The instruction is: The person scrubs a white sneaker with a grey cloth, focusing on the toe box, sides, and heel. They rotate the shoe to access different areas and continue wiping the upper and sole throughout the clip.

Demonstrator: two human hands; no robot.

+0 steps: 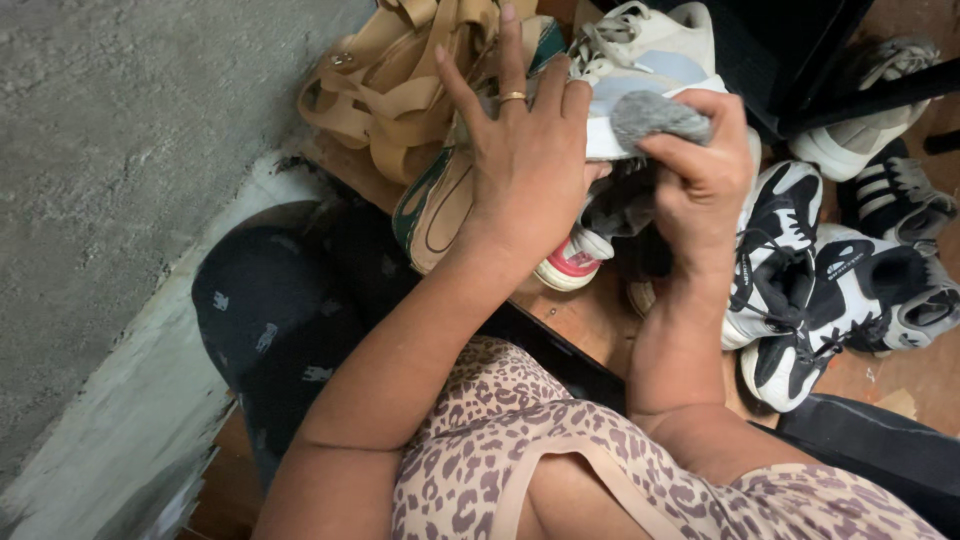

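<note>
the left hand (525,150), fingers spread, is steadying a white sneaker (640,60) held above the shoe pile; the right hand (700,170), fingers clamped on a grey cloth (655,115), is pressing it to the shoe's side. with so loose a hold, the sneaker is likely risking slipping onto the black-and-white sneakers (800,290).

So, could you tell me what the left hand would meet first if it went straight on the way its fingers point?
Probably the tan sandals beyond the left hand; depth is unclear.
</note>
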